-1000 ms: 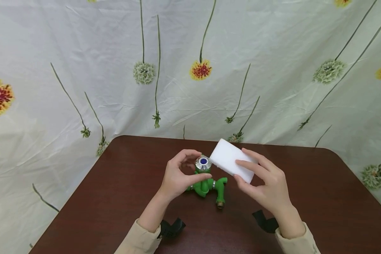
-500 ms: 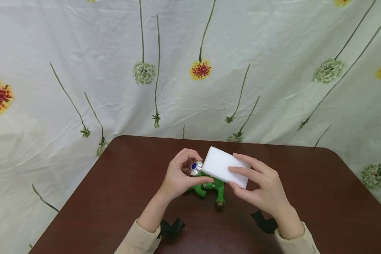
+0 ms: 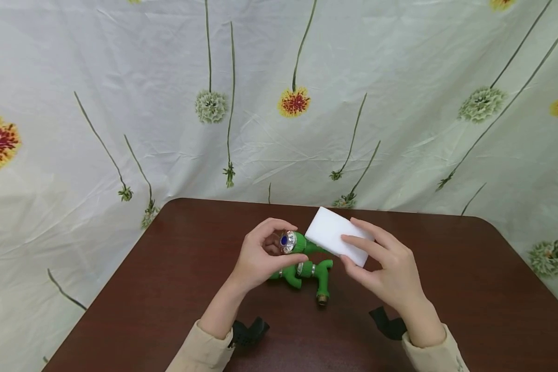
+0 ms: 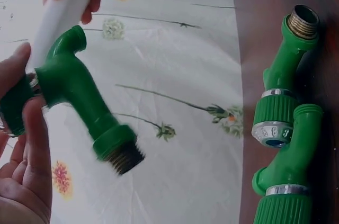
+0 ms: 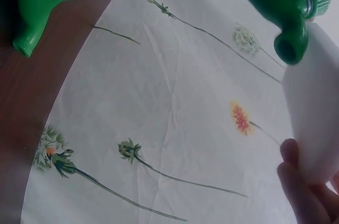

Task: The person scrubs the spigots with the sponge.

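Observation:
My left hand [image 3: 256, 258] grips a green plastic faucet [image 3: 299, 242] by its knob end, thumb on one side and fingers on the other. That faucet is off the table, tilted, its threaded brass-coloured inlet showing in the left wrist view. A white sponge [image 3: 336, 231] is pinched between the thumb and fingers of my right hand [image 3: 395, 268]. In the right wrist view the sponge [image 5: 312, 107] lies against the faucet body [image 5: 291, 28], partly behind it. Below the hands, two more green faucets [image 4: 286, 70] [image 4: 296, 150] lie on the table.
The dark reddish-brown table [image 3: 158, 289] has rounded far corners. A white cloth with printed flowers [image 3: 260, 144] hangs behind it. Black straps [image 3: 251, 331] show near both wrists, beside the beige sleeves [image 3: 204, 349].
The held faucet has turned, so its knob now faces left and more of its body shows. The sponge moved down and left across it, then back up and right.

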`<state>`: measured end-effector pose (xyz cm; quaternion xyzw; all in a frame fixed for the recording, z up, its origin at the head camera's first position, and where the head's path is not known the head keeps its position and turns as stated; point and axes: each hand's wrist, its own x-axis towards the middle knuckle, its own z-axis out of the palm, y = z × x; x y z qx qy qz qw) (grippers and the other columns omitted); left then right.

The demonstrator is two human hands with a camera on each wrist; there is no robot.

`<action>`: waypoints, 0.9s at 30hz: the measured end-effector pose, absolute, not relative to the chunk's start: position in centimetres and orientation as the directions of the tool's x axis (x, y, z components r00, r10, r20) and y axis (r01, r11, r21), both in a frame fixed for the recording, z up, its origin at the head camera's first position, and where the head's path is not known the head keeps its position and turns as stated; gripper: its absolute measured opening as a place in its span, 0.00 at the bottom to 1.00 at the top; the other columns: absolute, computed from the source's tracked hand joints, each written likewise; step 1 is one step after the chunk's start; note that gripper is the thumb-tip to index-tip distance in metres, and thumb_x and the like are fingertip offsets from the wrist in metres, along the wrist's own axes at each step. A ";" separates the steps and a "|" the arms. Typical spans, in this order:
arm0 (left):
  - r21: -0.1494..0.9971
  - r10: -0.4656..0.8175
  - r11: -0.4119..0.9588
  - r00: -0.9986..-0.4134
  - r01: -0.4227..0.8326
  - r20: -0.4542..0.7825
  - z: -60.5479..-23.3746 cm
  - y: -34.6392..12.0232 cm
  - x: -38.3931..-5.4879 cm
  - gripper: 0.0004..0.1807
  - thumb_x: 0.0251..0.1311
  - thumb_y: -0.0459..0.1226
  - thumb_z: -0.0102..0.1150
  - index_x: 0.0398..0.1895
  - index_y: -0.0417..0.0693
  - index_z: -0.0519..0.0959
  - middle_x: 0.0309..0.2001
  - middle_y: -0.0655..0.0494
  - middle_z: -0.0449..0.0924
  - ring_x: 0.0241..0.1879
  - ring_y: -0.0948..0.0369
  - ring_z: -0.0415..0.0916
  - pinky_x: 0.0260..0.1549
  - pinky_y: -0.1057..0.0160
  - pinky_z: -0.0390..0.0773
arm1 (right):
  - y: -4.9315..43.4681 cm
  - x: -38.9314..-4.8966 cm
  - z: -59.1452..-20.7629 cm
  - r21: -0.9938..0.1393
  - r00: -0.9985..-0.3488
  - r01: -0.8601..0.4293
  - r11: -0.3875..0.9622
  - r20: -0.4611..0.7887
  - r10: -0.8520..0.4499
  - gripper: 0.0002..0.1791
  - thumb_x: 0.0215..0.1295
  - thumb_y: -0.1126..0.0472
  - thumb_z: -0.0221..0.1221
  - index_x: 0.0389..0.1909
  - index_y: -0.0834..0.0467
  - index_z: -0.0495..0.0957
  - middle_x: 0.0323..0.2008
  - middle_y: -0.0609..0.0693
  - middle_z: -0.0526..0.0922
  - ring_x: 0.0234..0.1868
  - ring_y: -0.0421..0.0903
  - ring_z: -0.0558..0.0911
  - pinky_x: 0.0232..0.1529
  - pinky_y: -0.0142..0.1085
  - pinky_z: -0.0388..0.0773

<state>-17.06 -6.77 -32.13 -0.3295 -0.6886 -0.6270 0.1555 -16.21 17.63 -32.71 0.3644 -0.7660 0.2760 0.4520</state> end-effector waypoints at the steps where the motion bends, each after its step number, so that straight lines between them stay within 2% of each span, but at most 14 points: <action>1: 0.768 0.260 0.000 -0.741 0.640 0.618 -32.0 -6.8 -17.0 0.24 0.36 0.19 0.72 0.41 0.33 0.77 0.36 0.46 0.75 0.23 0.58 0.71 0.22 0.68 0.77 | 17.6 -16.2 -32.7 -0.089 -0.323 -0.804 0.589 0.896 -0.305 0.16 0.60 0.48 0.57 0.37 0.55 0.85 0.48 0.55 0.81 0.42 0.50 0.81 0.29 0.34 0.75; 6: 0.778 0.274 0.022 -0.752 0.628 0.599 -32.4 -6.8 -17.4 0.24 0.39 0.18 0.69 0.45 0.31 0.76 0.40 0.43 0.74 0.27 0.58 0.76 0.27 0.64 0.80 | 17.6 -16.3 -32.8 -0.040 -0.298 -0.759 0.650 0.909 -0.293 0.15 0.59 0.50 0.57 0.36 0.56 0.85 0.47 0.56 0.81 0.41 0.51 0.82 0.25 0.38 0.76; 9: 0.774 0.285 0.030 -0.747 0.633 0.600 -33.4 -6.9 -18.1 0.24 0.40 0.19 0.69 0.46 0.34 0.76 0.41 0.45 0.73 0.27 0.56 0.78 0.27 0.64 0.81 | 17.5 -16.3 -32.8 -0.046 -0.307 -0.716 0.697 0.917 -0.254 0.16 0.59 0.50 0.56 0.36 0.56 0.85 0.47 0.55 0.81 0.40 0.52 0.82 0.23 0.40 0.76; 13: 0.770 0.287 0.029 -0.743 0.637 0.604 -34.3 -7.0 -18.7 0.24 0.41 0.23 0.71 0.45 0.41 0.78 0.41 0.49 0.74 0.28 0.56 0.79 0.28 0.63 0.81 | 17.4 -16.3 -32.9 -0.061 -0.317 -0.726 0.685 0.914 -0.255 0.16 0.59 0.49 0.56 0.36 0.55 0.85 0.47 0.55 0.81 0.41 0.52 0.82 0.24 0.40 0.76; 16: 0.760 0.290 0.015 -0.730 0.650 0.619 -34.5 -7.1 -18.8 0.23 0.41 0.25 0.72 0.44 0.43 0.78 0.40 0.50 0.74 0.27 0.56 0.79 0.28 0.61 0.82 | 17.4 -16.3 -33.0 -0.081 -0.350 -0.711 0.698 0.902 -0.251 0.17 0.59 0.49 0.56 0.37 0.55 0.85 0.48 0.54 0.81 0.41 0.51 0.82 0.23 0.39 0.76; 21: 0.753 0.275 0.005 -0.725 0.658 0.631 -34.7 -7.0 -18.9 0.22 0.41 0.26 0.72 0.43 0.45 0.78 0.39 0.52 0.74 0.27 0.59 0.81 0.27 0.61 0.82 | 17.6 -16.2 -33.0 -0.151 -0.390 -0.657 0.739 0.906 -0.162 0.18 0.59 0.47 0.55 0.37 0.56 0.86 0.48 0.53 0.81 0.42 0.50 0.82 0.23 0.39 0.75; 27: 0.767 0.236 0.005 -0.746 0.641 0.622 -34.6 -6.8 -18.7 0.24 0.39 0.25 0.73 0.43 0.41 0.77 0.38 0.49 0.77 0.27 0.59 0.81 0.29 0.59 0.82 | 17.3 -16.2 -32.9 -0.113 -0.368 -0.723 0.682 0.898 -0.241 0.18 0.60 0.47 0.57 0.39 0.56 0.85 0.49 0.54 0.80 0.43 0.50 0.81 0.26 0.39 0.77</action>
